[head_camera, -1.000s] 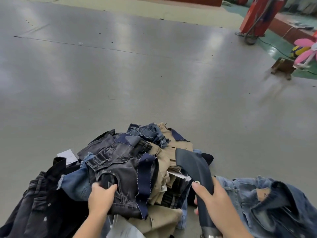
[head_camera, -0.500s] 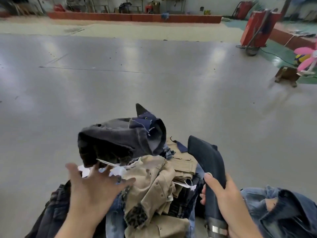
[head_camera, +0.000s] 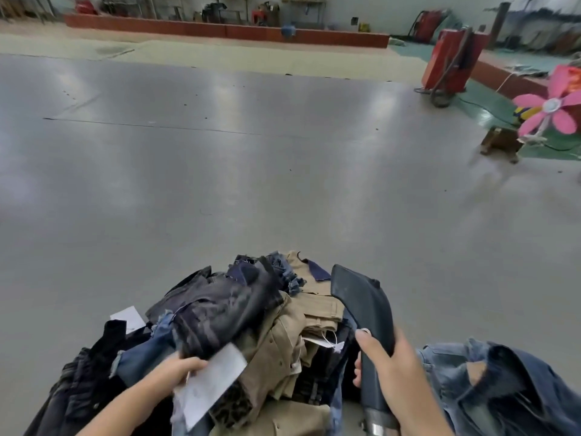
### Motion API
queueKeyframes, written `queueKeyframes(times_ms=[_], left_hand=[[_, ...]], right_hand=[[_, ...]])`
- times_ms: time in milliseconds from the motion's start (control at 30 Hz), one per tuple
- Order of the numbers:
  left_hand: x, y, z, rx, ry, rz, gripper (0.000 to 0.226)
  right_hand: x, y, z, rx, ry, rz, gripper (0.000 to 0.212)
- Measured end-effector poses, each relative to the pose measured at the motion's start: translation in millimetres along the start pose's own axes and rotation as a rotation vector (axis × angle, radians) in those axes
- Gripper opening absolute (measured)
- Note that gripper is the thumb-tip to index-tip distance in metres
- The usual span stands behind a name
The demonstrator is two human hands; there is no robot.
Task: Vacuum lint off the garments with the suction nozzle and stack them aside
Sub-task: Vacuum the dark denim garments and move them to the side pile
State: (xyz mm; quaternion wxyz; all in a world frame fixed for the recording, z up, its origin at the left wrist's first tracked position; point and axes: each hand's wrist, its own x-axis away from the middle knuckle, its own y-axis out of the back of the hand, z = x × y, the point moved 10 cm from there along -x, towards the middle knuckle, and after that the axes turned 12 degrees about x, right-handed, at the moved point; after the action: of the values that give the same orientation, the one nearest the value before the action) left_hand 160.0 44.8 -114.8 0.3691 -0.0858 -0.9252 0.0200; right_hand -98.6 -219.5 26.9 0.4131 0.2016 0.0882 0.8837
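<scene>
Head view: both hands busy at a heap of garments point(head_camera: 283, 338) on a wide grey table point(head_camera: 220, 184).

The right hand point(head_camera: 394, 369) is curled round the dark suction nozzle point(head_camera: 366, 313), thumb along its near face; the nozzle's flared mouth points up and away at the right edge of the heap, with a metal collar at its near end. The left hand point(head_camera: 180, 368) grips the near edge of a dark grey denim garment point(head_camera: 220, 309) lying on top of the heap, with a white paper tag point(head_camera: 209, 383) at its fingers. Beneath are khaki trousers point(head_camera: 289, 338) and black denim point(head_camera: 81, 382) at the near left. A blue denim jacket point(head_camera: 503, 385) lies apart at the near right. Far right stand a red machine point(head_camera: 452, 58) and a pink paper flower point(head_camera: 553, 111).
</scene>
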Motion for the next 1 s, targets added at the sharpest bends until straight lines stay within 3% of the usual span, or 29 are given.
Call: queueKeyframes(times_ms=[100, 133, 167, 233, 267, 300, 333, 367, 400, 433, 467, 533, 567, 600, 700, 767, 833, 867, 1000], left_hand=[[-15, 13, 24, -0.001, 0.175, 0.034, 0.039], [-23, 11, 22, -0.017, 0.158, 0.017, 0.036], [-29, 15, 10, -0.104, 0.066, -0.049, 0.031], [-26, 23, -26, -0.427, -0.190, -0.339, 0.030], [-11, 14, -49, -0.557, -0.390, -0.462, 0.035], [10, -12, -68, -0.698, -0.657, -0.444, 0.035], [26, -49, -67, -0.828, -0.868, -0.297, 0.031], [32, -80, -41, -0.893, -0.918, -0.079, 0.026], [32, -101, -1, -0.880, -0.798, 0.127, 0.021], [27, -105, 43, -0.770, -0.516, 0.235, 0.014], [19, -102, 86, -0.589, -0.196, 0.237, 0.003], [24, -102, 161, -0.091, 0.417, 0.188, 0.046], [28, -110, 176, 0.120, 0.569, 0.184, 0.068], [26, -117, 176, 0.290, 0.599, 0.170, 0.076], [4, -123, 154, 0.715, 0.476, -0.003, 0.063], [0, -122, 147, 0.792, 0.440, -0.157, 0.056], [3, -121, 137, 0.833, 0.402, -0.241, 0.028], [2, -126, 130, 0.902, 0.378, -0.227, 0.010], [17, -122, 113, 1.034, 0.388, -0.067, 0.030]], right_hand=[[-1, -8, -5, -0.002, -0.029, 0.021, 0.014], [-1, -12, -5, 0.008, -0.031, 0.033, 0.014], [-1, -15, -3, 0.027, -0.026, 0.046, 0.014], [-1, -21, 1, 0.079, -0.003, 0.062, 0.014], [-1, -24, 3, 0.098, 0.008, 0.066, 0.014], [-1, -26, 3, 0.111, 0.012, 0.067, 0.015], [-1, -28, 3, 0.117, 0.009, 0.068, 0.015], [-2, -29, 2, 0.119, 0.001, 0.068, 0.016], [-2, -30, 0, 0.115, -0.013, 0.069, 0.017], [-2, -30, -2, 0.107, -0.029, 0.070, 0.017], [-3, -29, -4, 0.096, -0.042, 0.071, 0.016], [-4, -25, -8, 0.072, -0.055, 0.063, 0.015], [-5, -22, -10, 0.062, -0.056, 0.048, 0.015], [-5, -20, -11, 0.053, -0.057, 0.032, 0.015], [-8, -15, -9, 0.056, -0.050, 0.009, 0.016], [-10, -14, -6, 0.072, -0.042, 0.014, 0.015], [-10, -15, -3, 0.088, -0.038, 0.017, 0.015], [-10, -15, -2, 0.092, -0.039, 0.018, 0.015], [-7, -17, 3, 0.088, -0.032, 0.026, 0.016]])
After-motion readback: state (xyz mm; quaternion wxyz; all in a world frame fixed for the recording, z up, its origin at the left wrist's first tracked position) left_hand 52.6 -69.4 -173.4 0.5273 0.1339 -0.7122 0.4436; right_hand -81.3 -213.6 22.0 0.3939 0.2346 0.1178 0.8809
